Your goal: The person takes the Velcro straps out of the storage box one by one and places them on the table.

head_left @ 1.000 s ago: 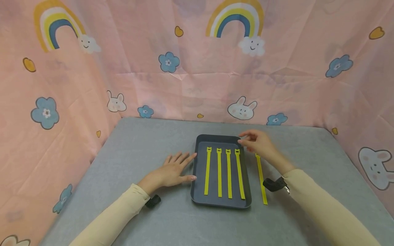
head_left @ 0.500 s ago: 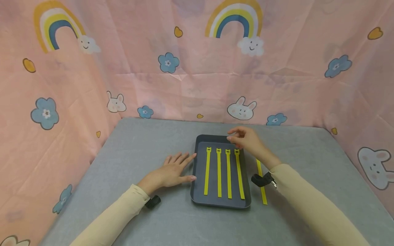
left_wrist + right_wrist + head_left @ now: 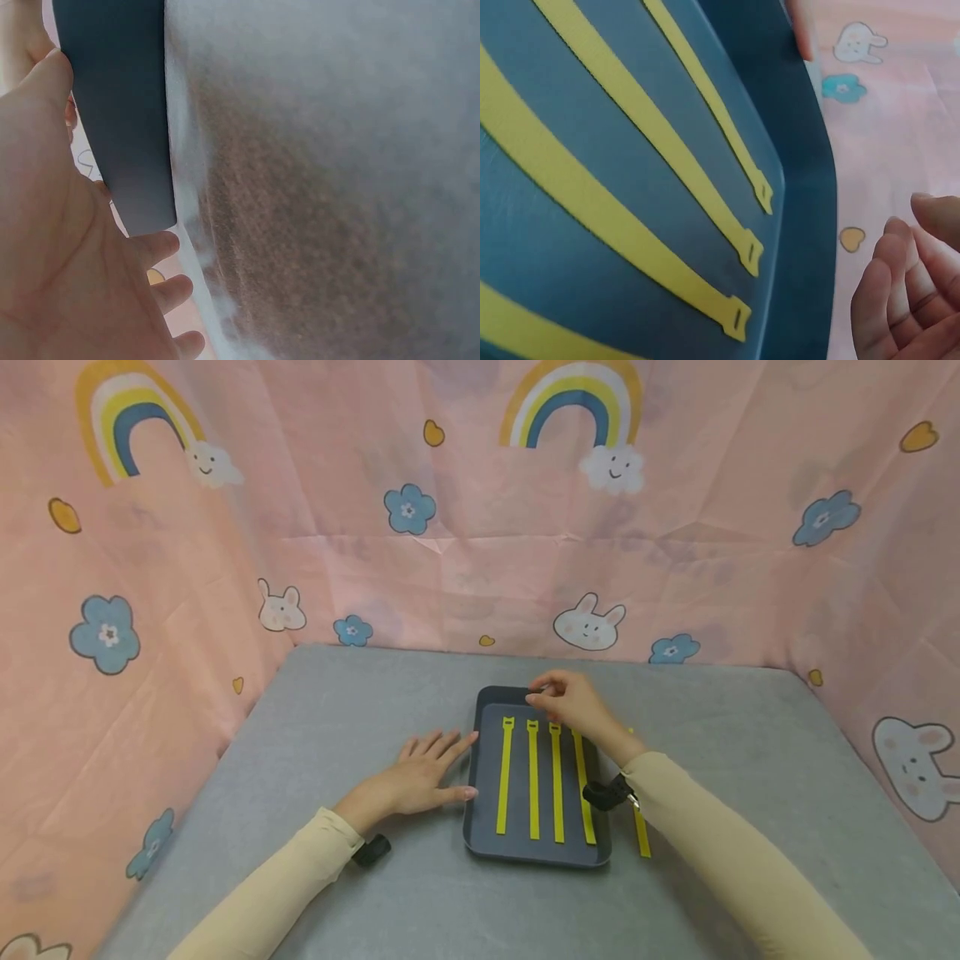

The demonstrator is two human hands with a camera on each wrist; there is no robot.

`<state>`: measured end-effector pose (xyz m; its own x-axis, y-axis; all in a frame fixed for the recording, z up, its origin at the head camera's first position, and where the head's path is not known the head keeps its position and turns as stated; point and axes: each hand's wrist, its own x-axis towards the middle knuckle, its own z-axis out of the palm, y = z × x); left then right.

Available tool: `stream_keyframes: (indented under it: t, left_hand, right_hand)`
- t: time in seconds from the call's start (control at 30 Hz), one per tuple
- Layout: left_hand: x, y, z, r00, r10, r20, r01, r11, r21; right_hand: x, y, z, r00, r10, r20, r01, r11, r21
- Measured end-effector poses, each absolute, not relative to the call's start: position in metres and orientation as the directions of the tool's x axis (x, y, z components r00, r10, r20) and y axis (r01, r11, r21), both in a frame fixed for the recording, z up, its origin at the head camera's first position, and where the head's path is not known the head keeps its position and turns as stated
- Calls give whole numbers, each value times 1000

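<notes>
Several yellow hook-and-loop cable ties lie side by side, lengthwise, in a dark grey tray; their slotted heads point to the far end. My left hand has its fingers spread at the tray's left side, thumb and one fingertip at the rim. In the left wrist view the tray's outer wall stands against that hand. Over the tray's far end hovers my right hand, fingers loosely bent, nothing between them in the right wrist view. Another yellow cable tie lies right of the tray, partly hidden by the right forearm.
The tray rests on a grey table. Pink printed cloth hangs behind and on both sides of it. A black wrist camera sits at the left wrist and another camera at the right.
My right hand has moved left from the tray's far right corner to above its far end, its forearm now covering more of the loose cable tie. The left hand has stayed in place.
</notes>
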<state>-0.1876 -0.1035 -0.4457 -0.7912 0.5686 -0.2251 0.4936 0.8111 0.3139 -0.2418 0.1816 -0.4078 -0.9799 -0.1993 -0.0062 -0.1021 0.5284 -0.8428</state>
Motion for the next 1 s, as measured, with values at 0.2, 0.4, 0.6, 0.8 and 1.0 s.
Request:
stream_keyframes:
  t: [0.2,0.4,0.6,0.8,1.0]
  left_hand:
    - [-188,-104,-447,-790,569,-228,491,810,319]
    - [-188,-104,-448,-788,572,-229,495,809,319]
    - [-188,-105,-446,-788,573,-226,494,807,325]
    - [-188,-105,-444,-784,575,-234,494,806,324]
    - [-187,-105,-443,-781,581,-230,501,802,325]
  right_hand:
    - [-247,168,-414,-989,-144,-24,-60,553,-831]
    - [-250,160,-424,-991,-128,-47,-34,562,-827]
    - [-252,153,-433,-987,-125,-96,-5,629,-777]
    - [-253,148,-441,-984,-127,-128,10,671,-742]
    - [-252,145,-445,-984,-136,-113,-13,692,-722]
